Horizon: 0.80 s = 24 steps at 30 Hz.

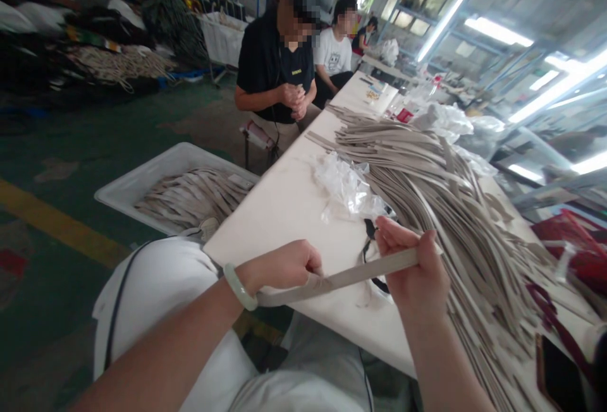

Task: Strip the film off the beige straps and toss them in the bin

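A flat beige strap stretches between my two hands above the near edge of the white table. My right hand pinches one end of it between thumb and fingers, palm turned up. Closer to my lap, my left hand is closed on the strap, with a pale green bangle around that wrist. The strap's other end passes down behind my left wrist. Just beyond my right hand lies a big heap of similar straps. A crumpled clear plastic bag rests on the table ahead of my hands.
On the floor to the left stands a white tub holding more straps. A co-worker in a black shirt sits across the table's left edge, others farther back. A phone and a red bag are at the right.
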Each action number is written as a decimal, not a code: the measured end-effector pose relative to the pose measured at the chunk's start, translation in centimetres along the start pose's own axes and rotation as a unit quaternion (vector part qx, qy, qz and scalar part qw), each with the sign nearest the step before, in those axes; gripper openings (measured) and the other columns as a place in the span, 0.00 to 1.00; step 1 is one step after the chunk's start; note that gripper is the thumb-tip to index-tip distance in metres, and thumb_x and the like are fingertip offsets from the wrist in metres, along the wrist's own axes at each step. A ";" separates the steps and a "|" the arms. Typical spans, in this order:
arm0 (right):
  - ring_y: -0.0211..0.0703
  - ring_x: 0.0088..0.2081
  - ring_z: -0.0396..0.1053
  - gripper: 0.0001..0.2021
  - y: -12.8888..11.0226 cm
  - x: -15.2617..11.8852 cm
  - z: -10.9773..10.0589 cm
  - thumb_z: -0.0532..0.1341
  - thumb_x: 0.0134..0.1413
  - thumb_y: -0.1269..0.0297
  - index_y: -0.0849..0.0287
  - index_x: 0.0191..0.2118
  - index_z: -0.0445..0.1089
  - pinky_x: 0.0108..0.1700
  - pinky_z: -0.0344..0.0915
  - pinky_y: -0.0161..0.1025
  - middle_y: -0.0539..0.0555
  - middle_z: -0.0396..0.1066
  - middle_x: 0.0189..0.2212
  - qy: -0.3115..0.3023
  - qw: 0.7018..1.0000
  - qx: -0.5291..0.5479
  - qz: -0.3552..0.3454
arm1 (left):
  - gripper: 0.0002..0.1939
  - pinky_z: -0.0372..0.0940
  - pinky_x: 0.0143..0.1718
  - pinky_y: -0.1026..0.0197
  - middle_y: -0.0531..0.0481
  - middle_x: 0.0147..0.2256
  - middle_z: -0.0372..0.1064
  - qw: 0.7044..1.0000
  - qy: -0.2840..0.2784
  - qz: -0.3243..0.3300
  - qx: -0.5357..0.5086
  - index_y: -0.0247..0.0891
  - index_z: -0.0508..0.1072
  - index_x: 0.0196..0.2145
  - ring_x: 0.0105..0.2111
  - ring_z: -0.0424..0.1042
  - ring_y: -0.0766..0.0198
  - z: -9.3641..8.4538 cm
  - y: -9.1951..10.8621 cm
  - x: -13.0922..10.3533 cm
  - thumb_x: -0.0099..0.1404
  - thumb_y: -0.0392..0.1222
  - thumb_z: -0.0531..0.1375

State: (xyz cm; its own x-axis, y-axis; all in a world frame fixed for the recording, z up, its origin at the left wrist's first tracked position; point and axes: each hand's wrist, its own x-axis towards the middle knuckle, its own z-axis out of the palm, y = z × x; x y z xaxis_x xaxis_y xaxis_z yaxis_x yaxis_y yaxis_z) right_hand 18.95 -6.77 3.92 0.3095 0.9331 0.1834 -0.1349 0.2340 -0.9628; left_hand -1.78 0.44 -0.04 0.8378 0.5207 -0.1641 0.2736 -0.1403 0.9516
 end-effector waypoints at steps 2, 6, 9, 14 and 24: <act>0.50 0.57 0.68 0.27 0.4 -0.4 0.3 0.46 0.68 0.47 0.53 0.37 0.80 0.63 0.58 0.51 0.57 0.78 0.46 -0.025 0.999 -0.040 -0.003 | 0.08 0.57 0.28 0.66 0.53 0.26 0.69 1.000 0.007 0.015 -0.023 0.33 0.76 0.26 0.27 0.64 0.66 0.2 0.0 0.0 0.54 0.42 0.65; 0.52 0.59 0.66 0.19 1.8 -2.2 1.1 0.53 0.65 0.50 0.53 0.44 0.79 0.64 0.57 0.54 0.58 0.74 0.52 -0.134 0.986 -0.073 0.070 | 0.09 0.58 0.29 0.66 0.53 0.26 0.70 0.998 0.006 0.035 -0.054 0.34 0.77 0.28 0.28 0.65 0.66 0.8 -0.1 0.2 0.55 0.43 0.64; 0.48 0.56 0.70 0.17 0.9 -1.6 0.4 0.54 0.65 0.52 0.51 0.44 0.78 0.61 0.62 0.49 0.55 0.76 0.50 -0.068 0.996 -0.018 0.058 | 0.10 0.55 0.25 0.66 0.55 0.22 0.67 0.999 -0.016 -0.015 -0.026 0.32 0.77 0.26 0.24 0.62 0.68 0.8 -0.5 0.2 0.53 0.44 0.66; 0.47 0.47 0.76 0.24 -1.1 0.0 -0.3 0.50 0.66 0.49 0.56 0.36 0.80 0.57 0.67 0.47 0.57 0.80 0.39 0.066 0.996 -0.021 -0.054 | 0.12 0.54 0.25 0.66 0.54 0.22 0.67 1.000 -0.008 -0.005 -0.027 0.31 0.78 0.24 0.25 0.62 0.67 1.0 -0.9 0.3 0.51 0.46 0.68; 0.52 0.47 0.76 0.24 0.2 -1.0 -0.6 0.48 0.69 0.52 0.58 0.40 0.79 0.58 0.64 0.55 0.59 0.79 0.42 0.031 0.984 -0.137 -0.108 | 0.15 0.58 0.28 0.66 0.54 0.23 0.72 0.991 -0.068 0.003 -0.115 0.33 0.80 0.28 0.25 0.64 0.67 1.3 -0.4 0.2 0.48 0.48 0.71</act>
State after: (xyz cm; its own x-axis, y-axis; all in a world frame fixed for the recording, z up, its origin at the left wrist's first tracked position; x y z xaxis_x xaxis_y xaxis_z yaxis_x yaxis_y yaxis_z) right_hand 19.13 -7.78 3.40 0.3617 0.8487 0.3859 0.1969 0.3351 -0.9214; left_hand -1.10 -0.44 -0.83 0.8993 0.3996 -0.1778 0.1674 0.0610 0.9840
